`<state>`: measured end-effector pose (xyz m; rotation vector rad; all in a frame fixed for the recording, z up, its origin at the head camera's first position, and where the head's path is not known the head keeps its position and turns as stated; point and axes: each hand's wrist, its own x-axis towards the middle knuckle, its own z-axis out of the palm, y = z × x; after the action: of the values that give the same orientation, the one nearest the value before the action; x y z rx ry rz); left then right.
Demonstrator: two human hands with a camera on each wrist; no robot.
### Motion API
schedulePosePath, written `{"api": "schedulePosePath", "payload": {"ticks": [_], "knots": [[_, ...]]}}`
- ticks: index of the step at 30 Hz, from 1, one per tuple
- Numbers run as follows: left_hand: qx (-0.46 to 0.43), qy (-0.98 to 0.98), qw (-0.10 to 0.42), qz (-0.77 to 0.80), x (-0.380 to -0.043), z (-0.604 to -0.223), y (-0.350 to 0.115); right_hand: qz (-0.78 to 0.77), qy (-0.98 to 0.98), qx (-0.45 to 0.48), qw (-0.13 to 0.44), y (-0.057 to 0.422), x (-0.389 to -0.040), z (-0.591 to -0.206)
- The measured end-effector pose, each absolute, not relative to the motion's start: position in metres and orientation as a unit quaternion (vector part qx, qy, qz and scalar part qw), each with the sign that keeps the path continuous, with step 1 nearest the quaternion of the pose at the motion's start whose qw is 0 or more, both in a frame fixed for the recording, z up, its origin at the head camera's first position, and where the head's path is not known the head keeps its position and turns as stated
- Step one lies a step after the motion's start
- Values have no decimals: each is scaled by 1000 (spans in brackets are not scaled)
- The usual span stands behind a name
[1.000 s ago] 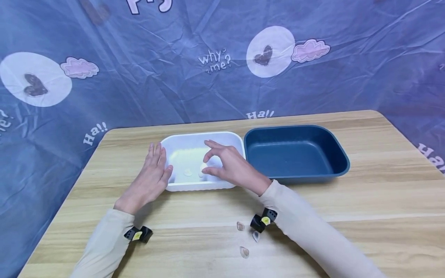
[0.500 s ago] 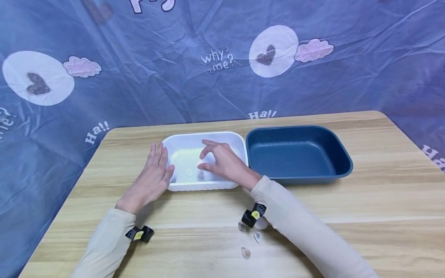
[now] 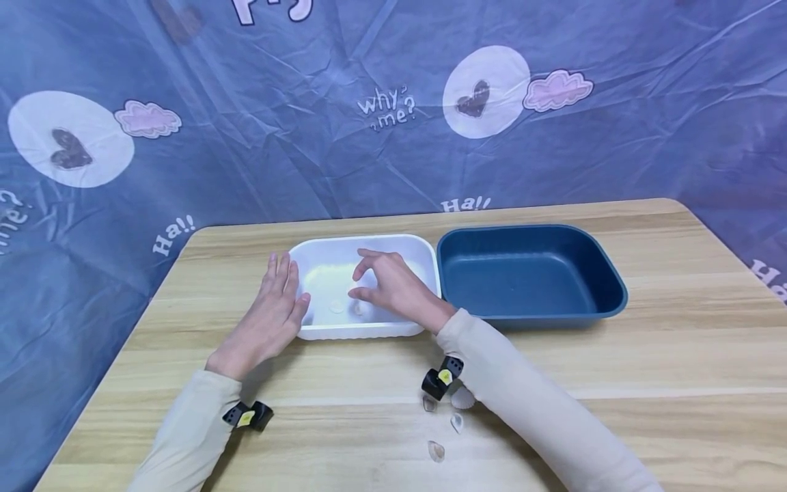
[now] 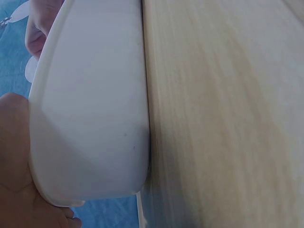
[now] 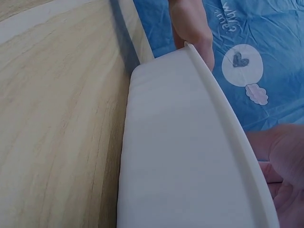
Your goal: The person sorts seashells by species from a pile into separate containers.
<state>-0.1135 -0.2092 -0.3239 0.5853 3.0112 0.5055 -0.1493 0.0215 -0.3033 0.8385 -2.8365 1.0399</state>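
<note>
While the white tray (image 3: 363, 333) holds shells (image 3: 336, 305), left grip (image 3: 268, 314) lies flat, right grip (image 3: 398, 287) parted.

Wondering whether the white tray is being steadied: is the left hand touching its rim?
Touching. The left wrist view shows the left hand lying against the white tray along its rim, with no gap visible between them.

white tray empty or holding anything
Not empty: the white tray holds at least two pale shells, seen on its floor in the head view.
</note>
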Motion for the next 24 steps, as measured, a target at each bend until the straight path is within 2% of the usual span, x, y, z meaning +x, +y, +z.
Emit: {"api": "schedulePosePath", "payload": {"ticks": [10, 24], "knots": [[187, 969, 15, 160, -113, -326, -209, 325, -913, 248, -10, 11, -157, -306], [185, 970, 14, 160, -113, -326, -209, 290, -914, 280, -37, -2, -169, -314]]}}
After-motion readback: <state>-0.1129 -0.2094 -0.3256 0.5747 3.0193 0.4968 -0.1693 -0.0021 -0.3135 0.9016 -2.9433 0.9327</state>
